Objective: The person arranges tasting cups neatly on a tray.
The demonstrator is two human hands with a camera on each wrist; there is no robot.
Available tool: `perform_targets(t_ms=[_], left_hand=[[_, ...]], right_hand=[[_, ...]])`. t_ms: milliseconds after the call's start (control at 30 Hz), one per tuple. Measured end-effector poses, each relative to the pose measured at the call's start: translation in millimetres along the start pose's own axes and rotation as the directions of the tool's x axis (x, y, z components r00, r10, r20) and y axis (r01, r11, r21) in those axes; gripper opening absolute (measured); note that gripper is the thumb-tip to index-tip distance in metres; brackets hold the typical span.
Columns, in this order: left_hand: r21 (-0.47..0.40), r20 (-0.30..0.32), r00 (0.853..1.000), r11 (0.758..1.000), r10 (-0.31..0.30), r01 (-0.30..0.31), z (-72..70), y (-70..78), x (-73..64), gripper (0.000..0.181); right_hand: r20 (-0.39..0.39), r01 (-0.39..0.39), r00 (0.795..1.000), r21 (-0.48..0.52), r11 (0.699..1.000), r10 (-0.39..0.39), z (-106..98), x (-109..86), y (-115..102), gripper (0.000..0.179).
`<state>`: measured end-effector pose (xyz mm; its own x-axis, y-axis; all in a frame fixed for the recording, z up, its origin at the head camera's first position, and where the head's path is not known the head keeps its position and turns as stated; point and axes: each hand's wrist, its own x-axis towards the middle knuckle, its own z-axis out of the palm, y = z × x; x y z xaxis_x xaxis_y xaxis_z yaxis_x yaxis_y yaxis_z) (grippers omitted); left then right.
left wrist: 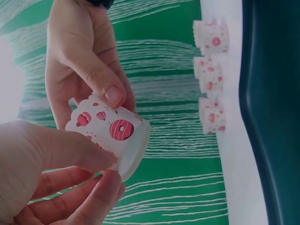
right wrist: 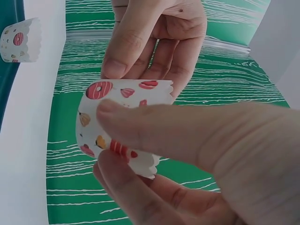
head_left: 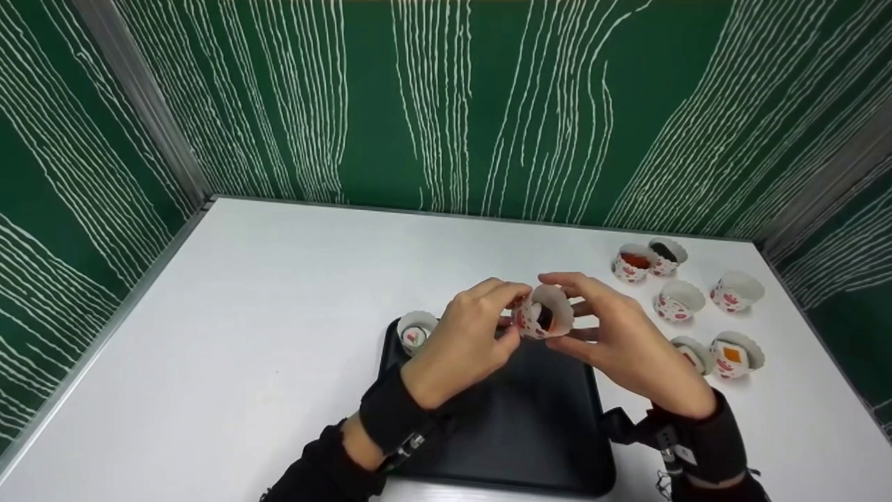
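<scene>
Above the black tray [head_left: 529,418], both hands hold one white paper baking cup [head_left: 524,322] with red printed sweets and a scalloped rim. The cup is tilted, its mouth turned toward the head camera, and something dark and reddish lies inside. My left hand [head_left: 474,335] pinches its left side between thumb and fingers. On the opposite side my right hand [head_left: 620,335] grips it near the rim. The left wrist view shows the left thumb [left wrist: 89,152] near the cup's base. In the right wrist view, the right thumb [right wrist: 126,119] presses the printed wall.
Another paper cup [head_left: 417,332] with a white and pink piece inside stands at the tray's back left corner. Several similar cups stand at the right of the white table [head_left: 244,348], one with an orange-topped piece [head_left: 732,354]. Green walls [head_left: 376,104] with white lines surround the table.
</scene>
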<state>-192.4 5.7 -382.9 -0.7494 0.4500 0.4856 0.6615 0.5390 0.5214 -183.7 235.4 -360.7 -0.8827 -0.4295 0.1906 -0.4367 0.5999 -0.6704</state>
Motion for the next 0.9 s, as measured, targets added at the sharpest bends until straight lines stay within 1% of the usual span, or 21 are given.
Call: perform_targets(t_ms=[200, 467, 700, 767, 900], left_hand=[[-0.008, -0.004, 1.000, 1.000, 0.005, -0.005, -1.2, -0.5, -0.4, 0.044], [-0.002, -0.002, 1.000, 1.000, 0.007, -0.007, -1.8, -1.9, -0.5, 0.049], [0.003, 0.016, 1.000, 1.000, -0.009, 0.009, -3.4, -2.5, -0.2, 0.055], [0.000, 0.024, 1.000, 1.000, -0.015, 0.015, -3.6, -2.5, 0.0, 0.056], [-0.010, 0.034, 0.999, 1.000, -0.024, 0.025, -3.5, -2.9, 0.1, 0.059]], right_hand=[[-0.010, 0.033, 0.999, 0.010, 0.999, -0.033, -0.6, -1.9, -0.2, 0.073], [-0.006, 0.027, 1.000, 0.011, 1.000, -0.027, -1.8, -1.9, -0.3, 0.070], [-0.035, 0.037, 0.999, -0.043, 0.998, -0.039, -2.0, -0.6, -1.3, 0.066], [-0.044, 0.037, 0.998, -0.051, 0.998, -0.040, -1.7, -0.1, -1.4, 0.063], [-0.058, 0.041, 0.997, -0.036, 0.999, -0.043, -1.5, 0.7, -1.0, 0.051]])
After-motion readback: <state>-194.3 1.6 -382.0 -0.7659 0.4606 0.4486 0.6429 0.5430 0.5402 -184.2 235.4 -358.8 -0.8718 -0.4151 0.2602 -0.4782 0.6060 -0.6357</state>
